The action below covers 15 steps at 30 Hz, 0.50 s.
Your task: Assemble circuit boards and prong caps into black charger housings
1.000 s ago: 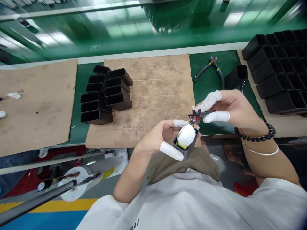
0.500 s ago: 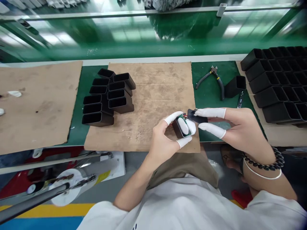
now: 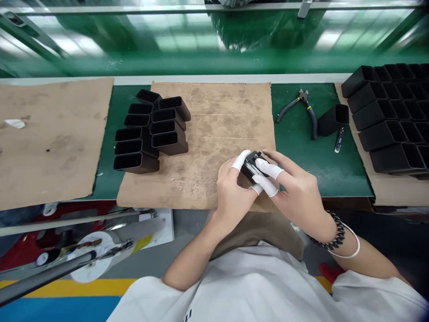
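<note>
At the front of the middle cardboard sheet, my left hand [image 3: 232,190] is closed around a small black rectangular housing [image 3: 247,173]. White finger covers are on my thumb and a finger of each hand. My right hand [image 3: 298,190] pinches a black end cap [image 3: 255,155] at the housing's open end. The cap sits tilted over the opening, and a pale strip shows between the two. Fingers hide most of the housing, so whether the cap is seated cannot be seen.
Several empty black housings [image 3: 136,162] stand to the left, more [image 3: 385,154] in rows at the right. Cutting pliers [image 3: 303,97], a single housing [image 3: 331,120] and a small knife-like tool [image 3: 339,140] lie on the green mat [image 3: 298,156]. A metal rail [image 3: 167,9] runs along the back.
My right hand has moved left and brought the cap onto the housing's open end. The white pads and green circuit board seen inside earlier are now mostly covered.
</note>
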Available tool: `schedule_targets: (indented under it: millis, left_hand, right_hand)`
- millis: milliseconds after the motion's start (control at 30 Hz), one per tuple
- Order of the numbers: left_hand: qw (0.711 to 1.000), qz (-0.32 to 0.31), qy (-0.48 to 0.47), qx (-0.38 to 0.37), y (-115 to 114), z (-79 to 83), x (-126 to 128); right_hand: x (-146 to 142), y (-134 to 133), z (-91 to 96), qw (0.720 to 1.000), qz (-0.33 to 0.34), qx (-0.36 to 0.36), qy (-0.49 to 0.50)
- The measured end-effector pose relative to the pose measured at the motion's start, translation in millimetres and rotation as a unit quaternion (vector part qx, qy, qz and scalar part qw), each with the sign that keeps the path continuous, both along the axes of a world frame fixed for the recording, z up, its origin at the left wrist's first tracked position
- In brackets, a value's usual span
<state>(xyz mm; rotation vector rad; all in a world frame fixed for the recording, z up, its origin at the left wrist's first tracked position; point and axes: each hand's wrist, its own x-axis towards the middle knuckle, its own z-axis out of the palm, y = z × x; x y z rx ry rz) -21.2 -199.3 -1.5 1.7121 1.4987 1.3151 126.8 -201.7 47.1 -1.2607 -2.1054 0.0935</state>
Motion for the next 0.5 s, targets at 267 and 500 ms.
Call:
schedule_targets:
  millis: [267,500]
  left_hand:
    - [1.000,-0.006,0.021,0.002,0,2.1,-5]
    - [0.999,0.001,0.039,0.000,0,3.5,-4]
  right_hand:
    - [-1,0,-4.9,0.999,0.009,-0.004,0.045]
    - [-5,-3,3.6,0.998,-0.034,0.036,0.036]
